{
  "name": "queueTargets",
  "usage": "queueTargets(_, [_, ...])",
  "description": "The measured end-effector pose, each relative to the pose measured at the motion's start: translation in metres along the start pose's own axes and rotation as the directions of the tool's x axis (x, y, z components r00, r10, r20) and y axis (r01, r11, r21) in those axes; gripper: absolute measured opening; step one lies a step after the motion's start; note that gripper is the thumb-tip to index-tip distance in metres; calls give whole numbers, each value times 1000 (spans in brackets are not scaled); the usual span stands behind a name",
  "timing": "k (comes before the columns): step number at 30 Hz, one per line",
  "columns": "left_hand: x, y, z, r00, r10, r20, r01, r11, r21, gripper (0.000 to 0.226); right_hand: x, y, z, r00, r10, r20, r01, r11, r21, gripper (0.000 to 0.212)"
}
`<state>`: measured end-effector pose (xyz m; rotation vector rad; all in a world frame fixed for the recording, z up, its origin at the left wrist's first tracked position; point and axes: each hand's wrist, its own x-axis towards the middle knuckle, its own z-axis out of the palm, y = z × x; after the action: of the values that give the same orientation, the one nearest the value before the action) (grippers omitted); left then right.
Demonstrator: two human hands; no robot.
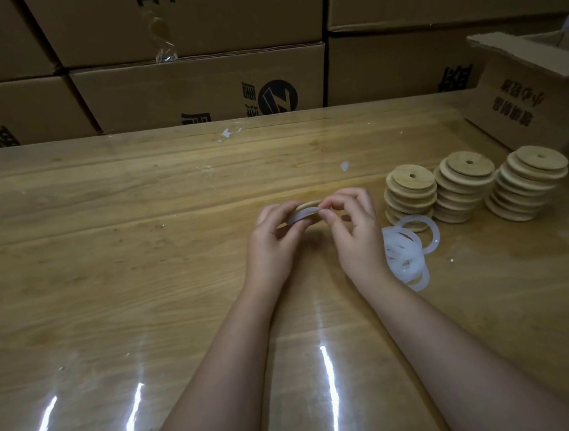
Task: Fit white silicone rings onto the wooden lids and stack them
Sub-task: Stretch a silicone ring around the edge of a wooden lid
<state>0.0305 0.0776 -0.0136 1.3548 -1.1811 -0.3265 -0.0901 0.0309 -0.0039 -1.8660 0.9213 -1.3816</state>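
Just above the middle of the table, my left hand (273, 237) grips a round wooden lid (305, 208) by its edge. A white silicone ring (302, 216) lies partly around that lid, and my right hand (354, 224) pinches it at the lid's right side. A loose pile of white silicone rings (405, 256) lies on the table to the right of my right wrist. Behind the pile stand three stacks of wooden lids with centre holes (411, 201) (463, 189) (525, 189).
The wooden table (142, 262) is covered with glossy clear film. An open cardboard box (538, 100) sits at the far right. Stacked cardboard cartons (196, 85) form a wall along the table's back edge. Small white scraps (231, 134) lie near that edge.
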Motion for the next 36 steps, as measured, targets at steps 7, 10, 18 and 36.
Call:
queueTargets(7, [3, -2, -1, 995, -58, 78, 63, 996, -65, 28, 3, 1, -3, 991, 132, 23, -134, 973, 187, 23])
queueTargets(10, [2, 0, -3, 987, -118, 108, 133, 981, -143, 28, 4, 0, -5, 984, 172, 42, -177, 954, 243, 26])
queueTargets(18, [4, 7, -6, 981, -93, 173, 105, 993, -60, 30, 3, 0, -5, 985, 164, -55, -155, 979, 129, 20])
queueTargets(36, [3, -4, -8, 988, 123, 95, -142, 963, 231, 28, 0, 1, -3, 993, -61, 100, 64, 997, -32, 5])
